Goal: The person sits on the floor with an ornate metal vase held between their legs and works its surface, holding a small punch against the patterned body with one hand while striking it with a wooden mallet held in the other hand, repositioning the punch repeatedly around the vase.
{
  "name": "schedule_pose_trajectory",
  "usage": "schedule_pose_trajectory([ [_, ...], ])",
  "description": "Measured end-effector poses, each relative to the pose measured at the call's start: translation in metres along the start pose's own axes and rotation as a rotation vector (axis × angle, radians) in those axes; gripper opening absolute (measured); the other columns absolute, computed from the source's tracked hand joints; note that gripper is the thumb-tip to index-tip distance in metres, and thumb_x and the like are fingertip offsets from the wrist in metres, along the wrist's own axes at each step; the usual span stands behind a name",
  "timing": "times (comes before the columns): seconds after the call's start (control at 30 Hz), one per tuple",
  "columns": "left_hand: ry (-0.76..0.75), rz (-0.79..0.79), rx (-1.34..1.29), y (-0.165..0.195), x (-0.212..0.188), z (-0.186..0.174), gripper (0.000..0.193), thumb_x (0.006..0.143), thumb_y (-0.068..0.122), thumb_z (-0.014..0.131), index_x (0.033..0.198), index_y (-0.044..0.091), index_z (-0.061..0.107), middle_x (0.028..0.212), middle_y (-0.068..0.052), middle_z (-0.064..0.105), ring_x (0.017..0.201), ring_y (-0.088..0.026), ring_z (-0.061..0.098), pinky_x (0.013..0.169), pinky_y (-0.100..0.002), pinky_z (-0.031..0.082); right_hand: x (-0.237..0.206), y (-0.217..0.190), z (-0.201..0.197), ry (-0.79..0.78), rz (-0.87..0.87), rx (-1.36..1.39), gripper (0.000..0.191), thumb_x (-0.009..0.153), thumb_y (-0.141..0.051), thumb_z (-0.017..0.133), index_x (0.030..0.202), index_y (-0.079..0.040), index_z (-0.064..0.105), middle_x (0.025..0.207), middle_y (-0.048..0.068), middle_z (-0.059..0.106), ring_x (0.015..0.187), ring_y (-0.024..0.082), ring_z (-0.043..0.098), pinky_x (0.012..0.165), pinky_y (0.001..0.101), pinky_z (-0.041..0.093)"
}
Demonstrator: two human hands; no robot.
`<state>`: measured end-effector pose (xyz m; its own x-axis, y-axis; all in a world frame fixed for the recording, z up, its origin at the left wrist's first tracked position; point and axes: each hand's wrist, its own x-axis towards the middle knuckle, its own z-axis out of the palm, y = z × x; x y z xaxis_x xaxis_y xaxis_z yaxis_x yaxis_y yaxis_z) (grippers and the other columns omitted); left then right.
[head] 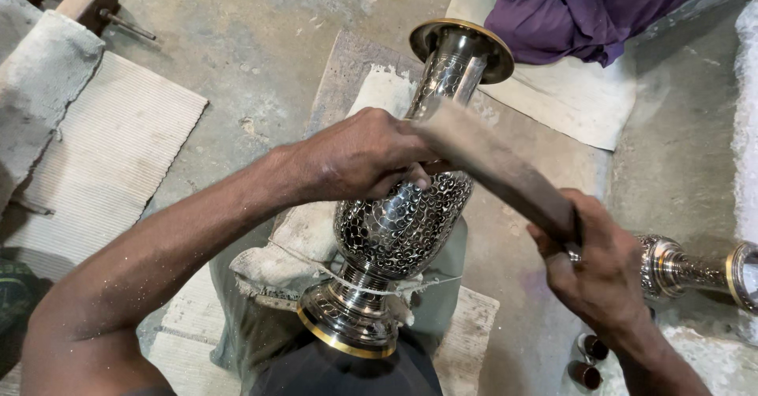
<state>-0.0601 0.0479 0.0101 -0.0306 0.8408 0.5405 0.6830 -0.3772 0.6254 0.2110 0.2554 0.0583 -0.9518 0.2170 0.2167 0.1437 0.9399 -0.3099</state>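
Observation:
A tall engraved silver-coloured metal vase (399,226) with gold-coloured rims lies tilted on a padded cloth, its base toward me and its flared mouth (462,45) pointing away. My left hand (363,155) rests closed on the vase's neck, fingers curled as if pinching a small tool that I cannot make out. My right hand (604,266) grips the handle of a wooden mallet (493,163), whose blurred head sits over the neck just beside my left hand.
A second engraved metal piece (691,270) lies on the floor at the right. Purple cloth (584,5) lies at the top right on a white sheet. A woven mat (103,159) and grey padded block (35,80) sit at the left. Two small dark cylinders (588,360) stand near my right wrist.

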Motion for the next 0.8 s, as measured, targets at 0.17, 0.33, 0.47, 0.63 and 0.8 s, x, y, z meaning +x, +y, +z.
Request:
schedule_pose_trajectory([
  [0.17, -0.057, -0.046, -0.003, 0.001, 0.003, -0.002, 0.042, 0.089, -0.003, 0.068, 0.128, 0.013, 0.062, 0.106, -0.002, 0.078, 0.086, -0.017, 0.079, 0.08, -0.036, 0.068, -0.002, 0.009, 0.005, 0.0, 0.043, 0.078, 0.046, 0.094, -0.013, 0.073, 0.127, -0.009, 0.042, 0.082, 0.007, 0.063, 0.064, 0.016, 0.062, 0.057, 0.0299, 0.052],
  [0.33, -0.059, -0.05, -0.075, 0.0, 0.002, -0.002, 0.044, 0.087, -0.004, 0.069, 0.128, 0.011, 0.061, 0.115, -0.002, 0.078, 0.088, -0.016, 0.08, 0.083, -0.035, 0.068, -0.002, 0.011, 0.004, 0.074, 0.015, 0.206, 0.046, 0.095, -0.014, 0.073, 0.125, -0.007, 0.039, 0.087, 0.006, 0.063, 0.066, 0.015, 0.061, 0.056, 0.0295, 0.049],
  [0.47, -0.025, 0.013, -0.008, 0.0, 0.003, -0.003, 0.049, 0.087, -0.003, 0.069, 0.133, 0.012, 0.06, 0.113, -0.003, 0.078, 0.093, -0.019, 0.078, 0.085, -0.037, 0.067, -0.004, 0.011, 0.002, 0.063, 0.018, 0.173, 0.044, 0.095, -0.013, 0.073, 0.124, -0.007, 0.04, 0.089, 0.008, 0.063, 0.069, 0.017, 0.062, 0.059, 0.0315, 0.051],
  [0.63, -0.038, 0.015, -0.063, 0.001, 0.004, -0.005, 0.055, 0.085, -0.007, 0.066, 0.136, 0.011, 0.06, 0.116, -0.005, 0.078, 0.089, -0.017, 0.079, 0.085, -0.036, 0.067, -0.005, 0.012, 0.003, 0.031, 0.001, 0.083, 0.049, 0.093, -0.012, 0.074, 0.13, -0.006, 0.041, 0.087, 0.009, 0.064, 0.066, 0.018, 0.064, 0.059, 0.0348, 0.052],
  [0.8, -0.069, -0.006, -0.049, 0.002, 0.006, -0.007, 0.047, 0.093, -0.008, 0.063, 0.135, 0.013, 0.061, 0.117, -0.004, 0.077, 0.09, -0.015, 0.079, 0.087, -0.035, 0.068, -0.004, 0.012, 0.002, 0.02, -0.017, 0.016, 0.053, 0.09, -0.008, 0.075, 0.132, -0.004, 0.043, 0.088, 0.012, 0.067, 0.068, 0.021, 0.068, 0.06, 0.0369, 0.054],
])
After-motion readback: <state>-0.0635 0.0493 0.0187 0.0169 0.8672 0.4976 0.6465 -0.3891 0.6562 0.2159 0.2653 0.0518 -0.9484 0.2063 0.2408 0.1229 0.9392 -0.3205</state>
